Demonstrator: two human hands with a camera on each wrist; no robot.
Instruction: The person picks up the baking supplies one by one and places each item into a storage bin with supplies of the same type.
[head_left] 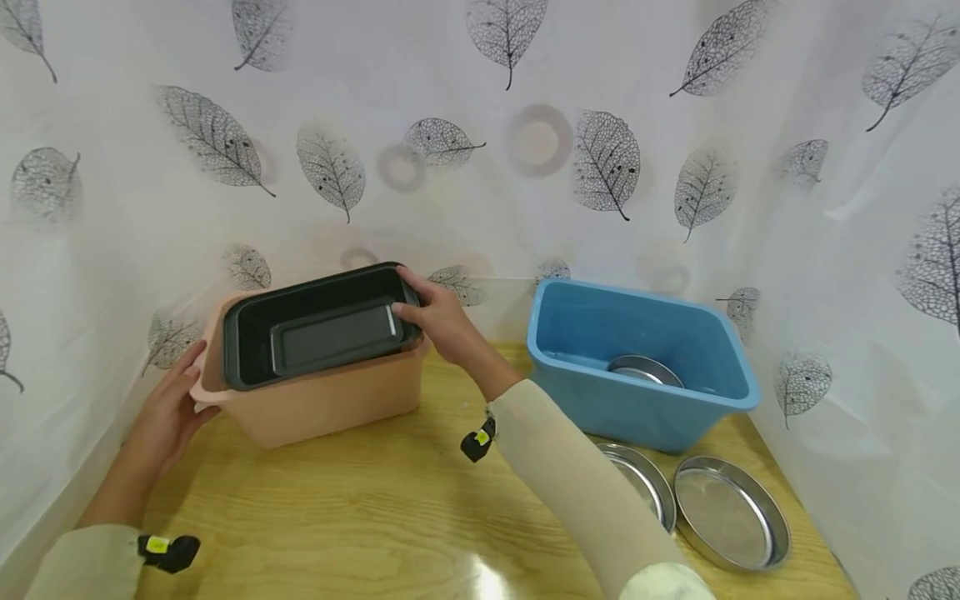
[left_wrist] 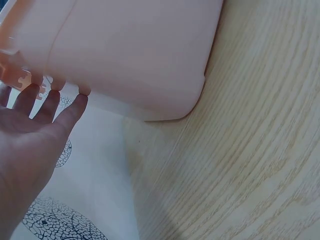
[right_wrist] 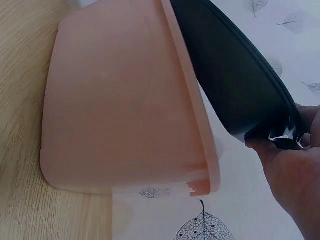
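A dark loaf pan (head_left: 337,337) lies tilted in the mouth of a peach plastic bin (head_left: 322,408), its right end raised above the rim. My right hand (head_left: 442,321) pinches that raised end; the right wrist view shows the thumb and fingers on either side of the dark pan's edge (right_wrist: 250,85). At the bin's left end, my left hand (head_left: 168,408) holds the rim. From the left wrist, the bent fingertips (left_wrist: 75,107) are seen against the peach bin's end (left_wrist: 140,60). The inside of the bin beneath the pan is mostly hidden.
A blue plastic bin (head_left: 637,417) stands to the right with a round metal pan (head_left: 645,367) inside. Two more round metal pans (head_left: 731,512) lie in front of it, one partly behind my right sleeve. A leaf-patterned sheet (head_left: 480,200) encloses the wooden table (head_left: 360,517).
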